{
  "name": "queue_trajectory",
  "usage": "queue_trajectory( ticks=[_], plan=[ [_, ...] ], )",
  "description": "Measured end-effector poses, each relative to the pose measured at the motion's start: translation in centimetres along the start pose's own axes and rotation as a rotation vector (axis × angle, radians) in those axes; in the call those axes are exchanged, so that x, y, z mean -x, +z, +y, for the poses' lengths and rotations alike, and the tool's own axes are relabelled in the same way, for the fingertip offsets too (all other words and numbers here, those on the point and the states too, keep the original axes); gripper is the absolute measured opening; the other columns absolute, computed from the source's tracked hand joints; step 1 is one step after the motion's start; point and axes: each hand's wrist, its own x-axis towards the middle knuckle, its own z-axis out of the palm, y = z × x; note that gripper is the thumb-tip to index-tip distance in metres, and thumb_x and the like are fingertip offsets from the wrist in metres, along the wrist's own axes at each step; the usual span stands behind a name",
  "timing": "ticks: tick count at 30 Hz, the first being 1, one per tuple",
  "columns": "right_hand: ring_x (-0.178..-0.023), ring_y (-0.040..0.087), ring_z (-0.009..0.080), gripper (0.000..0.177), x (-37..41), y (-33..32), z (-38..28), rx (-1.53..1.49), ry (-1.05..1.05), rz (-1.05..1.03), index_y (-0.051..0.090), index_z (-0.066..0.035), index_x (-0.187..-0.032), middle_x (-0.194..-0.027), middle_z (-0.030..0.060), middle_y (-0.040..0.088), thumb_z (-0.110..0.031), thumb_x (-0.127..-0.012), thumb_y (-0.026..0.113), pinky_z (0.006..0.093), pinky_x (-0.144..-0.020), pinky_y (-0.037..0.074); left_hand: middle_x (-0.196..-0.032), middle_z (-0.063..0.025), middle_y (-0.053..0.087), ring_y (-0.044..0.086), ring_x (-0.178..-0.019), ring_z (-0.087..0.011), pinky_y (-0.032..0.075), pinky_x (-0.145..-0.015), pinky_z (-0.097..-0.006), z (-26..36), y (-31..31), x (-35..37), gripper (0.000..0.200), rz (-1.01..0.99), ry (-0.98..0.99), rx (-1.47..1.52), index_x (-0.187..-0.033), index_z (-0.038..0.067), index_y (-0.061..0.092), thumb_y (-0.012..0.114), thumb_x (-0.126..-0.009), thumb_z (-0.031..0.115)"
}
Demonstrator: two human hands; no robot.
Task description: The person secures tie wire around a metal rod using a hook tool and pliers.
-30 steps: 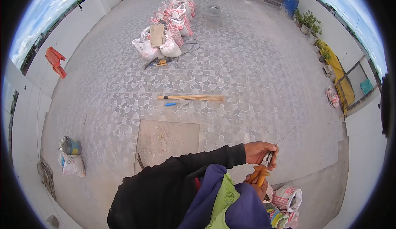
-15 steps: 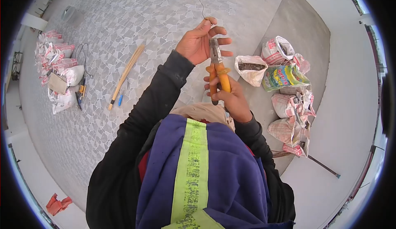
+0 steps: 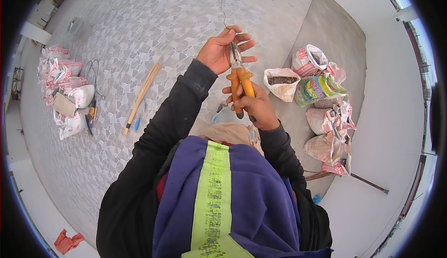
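Observation:
My right hand (image 3: 259, 108) is wrapped round a pair of pliers (image 3: 236, 62) with orange handles and dark tips, its jaws pointing up and away from me. Thumb and index finger of my left hand (image 3: 220, 52) pinch a thin wire (image 3: 222, 7), while the other fingers stretch out to the right. From that pinch the wire runs up to the top of the view. The plier jaws sit at the left palm, just below the pinched wire; whether they touch it I cannot make out.
Sacks (image 3: 322, 120) stand along the right wall, with an open white sack (image 3: 282, 85) of debris nearest my hands. More sacks (image 3: 70, 88) are piled at the left. On the patterned tile floor (image 3: 153, 34) lie a broom-like bundle of sticks (image 3: 143, 97) and a blue object (image 3: 137, 124).
The pliers' handles have spread apart and the tool has moved slightly left, tilting left. My left hand still pinches the wire. The view has shifted a little.

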Motion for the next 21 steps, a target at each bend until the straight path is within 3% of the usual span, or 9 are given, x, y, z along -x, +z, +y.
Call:
queue_trajectory(
  ticks=[10,15,21],
  plan=[
    [-0.074,0.059,0.0198,0.026,-2.5,-0.6,0.3,-0.173,0.157,-0.118,0.053,0.001,-0.093,-0.098,0.0157,0.06,0.006,-0.067,0.052,0.033,-0.059,0.052,-0.123,-0.0106,0.064,0.058,-0.123,-0.03,0.038,-0.103,-0.0713,1.3,-0.9,0.8,0.023,0.047,0.017,0.053,-0.116,0.011,0.056,0.039,-0.105,0.023],
    [-0.073,0.059,0.0201,0.045,-2.6,-0.5,0.1,-0.175,0.129,-0.112,0.055,0.007,-0.112,-0.099,0.0175,0.06,0.006,-0.067,0.052,0.0331,-0.059,0.052,-0.12,-0.0084,0.064,0.058,-0.123,-0.0296,0.037,-0.103,-0.0723,1.2,-1.4,0.4,0.023,-0.025,0.038,0.095,-0.109,0.011,0.057,0.039,-0.106,0.024],
    [-0.072,0.059,0.0206,0.047,-2.0,0.7,-0.9,-0.176,0.123,-0.047,0.054,0.007,-0.117,-0.104,0.021,0.062,0.006,-0.07,0.052,0.0324,-0.06,0.052,-0.118,-0.0079,0.065,0.057,-0.124,-0.0294,0.037,-0.104,-0.0727,1.0,-1.3,0.1,0.022,-0.107,0.014,0.093,-0.105,0.012,0.056,0.038,-0.106,0.025]
  ],
)
